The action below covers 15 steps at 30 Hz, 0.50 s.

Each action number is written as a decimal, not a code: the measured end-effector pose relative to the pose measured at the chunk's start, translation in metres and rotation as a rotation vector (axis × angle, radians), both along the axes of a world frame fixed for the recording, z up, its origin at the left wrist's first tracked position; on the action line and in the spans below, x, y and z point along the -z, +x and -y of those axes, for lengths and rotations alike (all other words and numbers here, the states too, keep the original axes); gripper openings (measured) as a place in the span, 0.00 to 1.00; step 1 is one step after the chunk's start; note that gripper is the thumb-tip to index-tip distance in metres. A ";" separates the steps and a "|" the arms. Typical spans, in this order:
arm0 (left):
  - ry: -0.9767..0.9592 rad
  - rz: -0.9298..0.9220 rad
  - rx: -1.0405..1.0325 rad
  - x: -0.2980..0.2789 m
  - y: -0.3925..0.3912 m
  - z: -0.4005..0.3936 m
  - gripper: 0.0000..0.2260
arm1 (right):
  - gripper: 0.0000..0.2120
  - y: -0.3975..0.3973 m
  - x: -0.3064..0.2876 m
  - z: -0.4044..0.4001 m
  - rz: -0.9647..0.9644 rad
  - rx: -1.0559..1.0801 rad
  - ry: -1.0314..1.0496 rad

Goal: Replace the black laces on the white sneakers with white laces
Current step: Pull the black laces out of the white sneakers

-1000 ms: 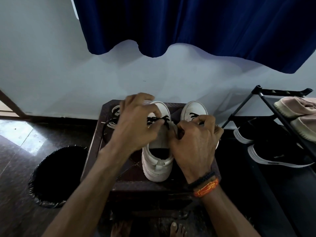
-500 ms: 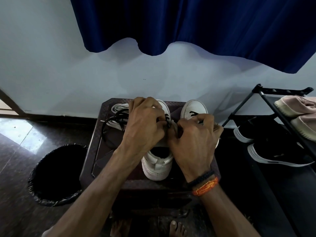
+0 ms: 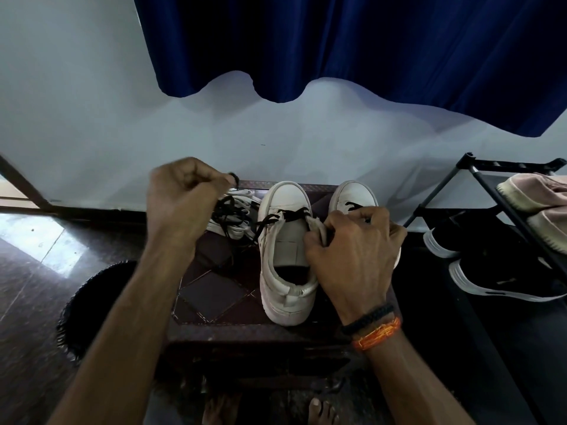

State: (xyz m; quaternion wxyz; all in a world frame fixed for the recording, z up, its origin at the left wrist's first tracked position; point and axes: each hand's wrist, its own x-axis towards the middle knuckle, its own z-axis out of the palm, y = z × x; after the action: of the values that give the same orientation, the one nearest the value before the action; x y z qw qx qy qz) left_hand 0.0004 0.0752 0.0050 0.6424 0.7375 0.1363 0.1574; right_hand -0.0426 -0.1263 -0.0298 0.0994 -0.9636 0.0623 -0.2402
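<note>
- Right now, two white sneakers sit side by side on the dark brown desk (image 3: 211,297), toes toward the wall.
- Near sneaker (image 3: 287,256) is mostly unlaced: black lace (image 3: 283,216) only threads the eyelets nearest the toe, tongue exposed.
- Left hand (image 3: 179,207) is raised over the desk's far left part, fingers curled tight, pinching the black lace; a small loop of it pokes out at the fingertips.
- From that hand the lace drops into a loose tangle, then runs across to the near sneaker's left eyelets.
- Under the tangle lies a bundle of white laces (image 3: 239,223) on the desk, just left of the near sneaker.
- Right hand (image 3: 352,250) grips the near sneaker's right upper edge, thumb inside by the tongue, fingers curled over the outside. Black and orange bands on that wrist.
- Second sneaker (image 3: 356,199) is mostly hidden behind the right hand; toe cap and a bit of black lace show.
- Black bin (image 3: 92,305) on the floor left of the desk.
- Shoe rack (image 3: 478,176) at right holds black shoes and a pink pair.
- Blue curtain (image 3: 352,41) hangs above.
</note>
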 end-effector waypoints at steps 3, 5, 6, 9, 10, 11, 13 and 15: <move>0.241 -0.108 0.043 0.014 0.001 0.001 0.05 | 0.14 0.003 -0.004 -0.002 -0.015 -0.024 -0.019; 0.370 -0.113 0.035 0.015 -0.001 -0.001 0.07 | 0.19 0.007 -0.007 -0.004 -0.044 -0.086 -0.051; 0.416 -0.117 0.038 0.013 -0.003 -0.002 0.07 | 0.19 0.008 -0.008 -0.006 -0.053 -0.110 -0.079; 0.465 -0.158 0.060 0.012 -0.011 -0.005 0.09 | 0.18 0.011 -0.008 -0.011 -0.078 -0.140 -0.161; 0.454 -0.176 0.064 0.013 -0.013 -0.007 0.11 | 0.17 0.011 -0.008 -0.012 -0.084 -0.151 -0.174; 0.441 -0.195 0.064 0.013 -0.014 -0.010 0.13 | 0.16 0.012 -0.007 -0.014 -0.086 -0.166 -0.175; 0.435 -0.225 0.072 0.013 -0.015 -0.017 0.15 | 0.15 0.013 -0.006 -0.015 -0.089 -0.200 -0.148; 0.475 -0.255 0.104 0.013 -0.015 -0.024 0.15 | 0.11 0.016 -0.006 -0.014 -0.096 -0.225 -0.106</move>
State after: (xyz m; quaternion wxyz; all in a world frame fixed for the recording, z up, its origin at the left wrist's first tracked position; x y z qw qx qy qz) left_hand -0.0147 0.0993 -0.0081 0.4361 0.8875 0.1371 0.0575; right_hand -0.0269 -0.1118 -0.0237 0.0717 -0.9788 -0.0541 -0.1842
